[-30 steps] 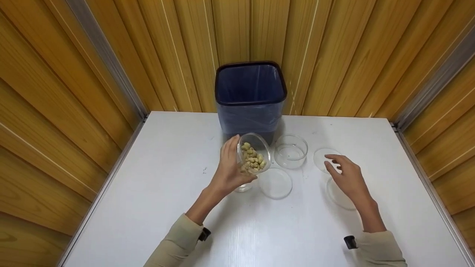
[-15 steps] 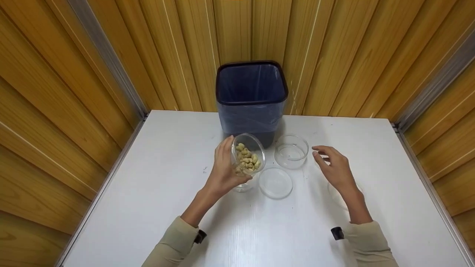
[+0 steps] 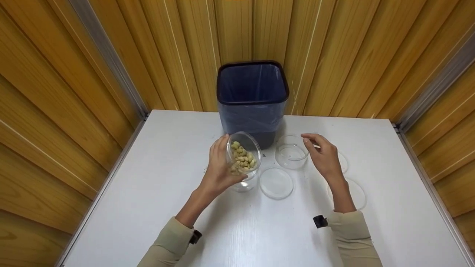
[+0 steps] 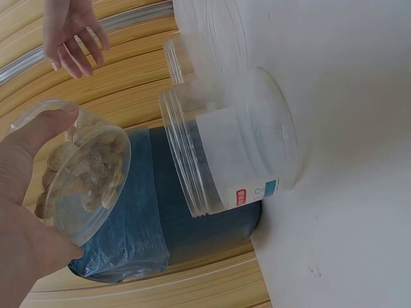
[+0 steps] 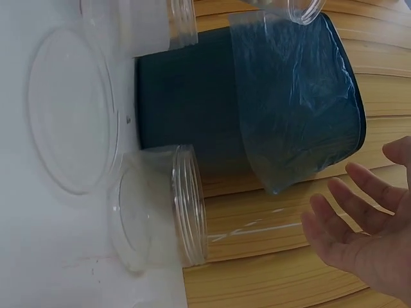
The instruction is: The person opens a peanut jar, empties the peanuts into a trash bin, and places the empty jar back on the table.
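My left hand [image 3: 218,168] grips a clear plastic jar [image 3: 245,138], tipped so its mouth faces up and to the right. Inside lie several pale greenish-tan nuts [image 3: 243,158], piled toward the lower side. Directly below stands a second clear jar [image 3: 245,184], largely hidden by that hand; the left wrist view shows a label [image 4: 221,151] on it. Beside the rim of a third clear jar [image 3: 291,162] hovers my right hand [image 3: 323,155], fingers loosely bent and holding nothing. In the right wrist view these fingers [image 5: 347,199] appear apart from the jar.
A dark blue bin [image 3: 253,116] with a bag liner stands behind the jars, against the wood-patterned wall. One round clear lid [image 3: 276,183] lies between the jars. Two more lids lie at the right, one [image 3: 343,161] behind the other [image 3: 357,194], both partly covered by my right arm.
My right hand has moved left, from above the lids to beside the third jar. My left hand and the jar with nuts have shifted slightly left.
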`<action>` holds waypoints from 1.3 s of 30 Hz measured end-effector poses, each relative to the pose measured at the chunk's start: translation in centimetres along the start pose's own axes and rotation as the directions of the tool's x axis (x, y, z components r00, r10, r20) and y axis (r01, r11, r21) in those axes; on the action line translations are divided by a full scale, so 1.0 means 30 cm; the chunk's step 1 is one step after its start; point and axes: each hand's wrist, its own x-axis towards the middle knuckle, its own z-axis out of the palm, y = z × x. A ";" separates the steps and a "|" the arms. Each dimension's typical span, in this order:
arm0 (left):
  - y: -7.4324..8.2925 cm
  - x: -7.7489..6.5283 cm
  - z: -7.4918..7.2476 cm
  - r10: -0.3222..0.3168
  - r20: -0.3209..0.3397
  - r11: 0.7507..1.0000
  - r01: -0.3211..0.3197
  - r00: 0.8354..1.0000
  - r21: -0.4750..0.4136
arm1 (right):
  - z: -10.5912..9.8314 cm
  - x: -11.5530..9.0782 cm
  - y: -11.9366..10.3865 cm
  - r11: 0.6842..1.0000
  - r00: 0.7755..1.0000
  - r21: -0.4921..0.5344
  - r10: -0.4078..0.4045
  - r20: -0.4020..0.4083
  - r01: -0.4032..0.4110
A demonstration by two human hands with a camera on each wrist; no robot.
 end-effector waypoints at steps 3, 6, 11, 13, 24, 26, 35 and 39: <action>-0.001 -0.006 -0.007 -0.015 0.002 1.000 0.015 1.000 -0.002 | 0.025 0.022 -0.015 0.999 1.000 0.042 -0.001 0.001 0.001; -0.003 -0.009 -0.012 -0.010 0.006 1.000 0.010 1.000 -0.003 | 0.050 0.041 -0.032 0.998 1.000 0.068 0.012 -0.003 -0.012; -0.007 -0.009 -0.016 0.004 0.019 1.000 -0.004 1.000 0.004 | 0.092 0.086 -0.053 0.984 0.999 0.176 0.036 -0.035 -0.029; -0.009 -0.008 -0.014 0.004 0.018 1.000 -0.004 1.000 0.004 | 0.108 0.110 -0.062 0.966 0.998 0.257 0.047 -0.045 -0.034; -0.024 -0.025 -0.003 -0.010 0.007 1.000 0.010 1.000 0.003 | 0.152 0.250 -0.097 0.864 0.982 0.488 0.179 -0.063 -0.127; -0.023 -0.025 -0.005 -0.015 0.008 1.000 0.015 1.000 0.002 | 0.151 0.269 -0.098 0.865 0.981 0.483 0.187 -0.053 -0.139; -0.018 -0.017 -0.013 -0.020 0.001 1.000 0.020 1.000 0.001 | 0.159 0.353 -0.131 0.827 0.974 0.524 0.226 0.025 -0.205; -0.023 -0.019 -0.013 0.005 -0.016 1.000 -0.004 1.000 0.007 | 0.157 0.373 -0.154 0.779 0.969 0.583 0.236 0.070 -0.232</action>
